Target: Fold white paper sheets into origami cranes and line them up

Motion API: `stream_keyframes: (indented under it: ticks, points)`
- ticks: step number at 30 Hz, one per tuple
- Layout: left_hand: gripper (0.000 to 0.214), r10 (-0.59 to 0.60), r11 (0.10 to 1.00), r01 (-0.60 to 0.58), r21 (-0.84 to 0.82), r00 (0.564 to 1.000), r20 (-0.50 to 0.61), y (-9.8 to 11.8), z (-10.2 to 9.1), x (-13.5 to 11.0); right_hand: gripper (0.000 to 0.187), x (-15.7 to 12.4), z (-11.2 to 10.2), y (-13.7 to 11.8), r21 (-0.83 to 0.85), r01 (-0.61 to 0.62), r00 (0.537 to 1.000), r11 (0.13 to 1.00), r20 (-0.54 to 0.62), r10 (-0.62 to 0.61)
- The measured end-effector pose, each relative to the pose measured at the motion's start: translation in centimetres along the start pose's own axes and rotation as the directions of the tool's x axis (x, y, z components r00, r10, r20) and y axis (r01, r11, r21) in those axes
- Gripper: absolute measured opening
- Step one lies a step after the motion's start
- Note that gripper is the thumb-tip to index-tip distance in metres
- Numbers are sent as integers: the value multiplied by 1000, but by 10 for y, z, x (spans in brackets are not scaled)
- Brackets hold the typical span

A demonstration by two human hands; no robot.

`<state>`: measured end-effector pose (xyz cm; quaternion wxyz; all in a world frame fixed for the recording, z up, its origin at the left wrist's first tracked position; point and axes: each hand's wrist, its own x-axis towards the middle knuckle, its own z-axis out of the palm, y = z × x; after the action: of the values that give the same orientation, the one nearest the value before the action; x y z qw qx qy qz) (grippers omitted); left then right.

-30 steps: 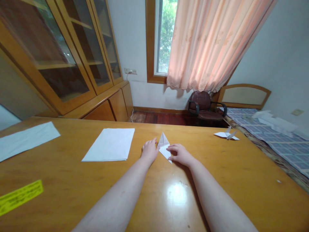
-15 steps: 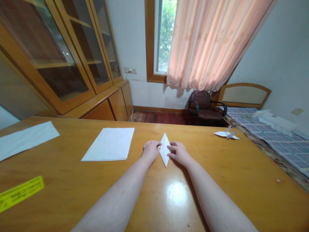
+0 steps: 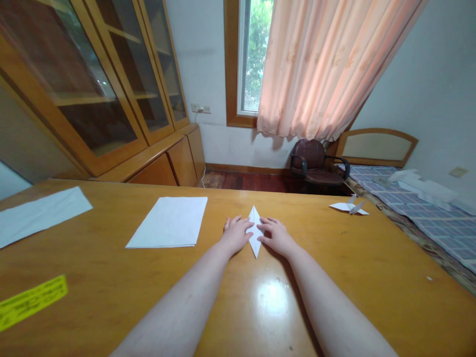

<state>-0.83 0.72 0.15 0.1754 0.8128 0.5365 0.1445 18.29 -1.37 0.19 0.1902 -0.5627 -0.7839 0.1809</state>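
Note:
A small white folded paper piece [image 3: 255, 233], narrow and pointed at both ends, lies flat on the wooden table [image 3: 334, 277]. My left hand [image 3: 235, 234] rests on its left side with fingers stretched flat over the paper. My right hand [image 3: 274, 234] presses its right side, fingers also laid flat on it. The two hands nearly meet over the middle of the piece.
A stack of white sheets [image 3: 169, 222] lies left of my hands. Another white sheet [image 3: 39, 213] sits at the far left, a yellow label [image 3: 31, 301] near the front left. A finished folded paper figure [image 3: 349, 207] rests at the back right. Beyond are a cabinet, chair and bed.
The paper piece has turned from tilted to pointing straight away from me and has been narrowed. Both hands have closed in over it and now lie flat on it.

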Motion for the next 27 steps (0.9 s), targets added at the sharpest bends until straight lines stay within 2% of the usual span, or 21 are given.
stream_keyframes:
  ticks: [4,9,13,17,27]
  points:
    - [30,55,998,-56,-23,998,-9,6,-8,-3,38,0,0,-1,12,19,999,1000,-34,-19]
    - [19,177,983,-175,-54,983,50,11,-13,-4,29,3,-1,-2,-1,32,998,999,-55,-32]
    - [33,166,986,-166,-11,986,32,8,-7,-4,30,3,2,0,-13,50,997,999,-52,-51]
    - [52,105,991,-111,74,992,75,4,-1,-3,36,2,4,2,-11,45,999,999,6,-45]
    - [62,128,979,-140,145,988,92,3,1,-5,37,2,-1,-6,77,55,995,996,73,-61]
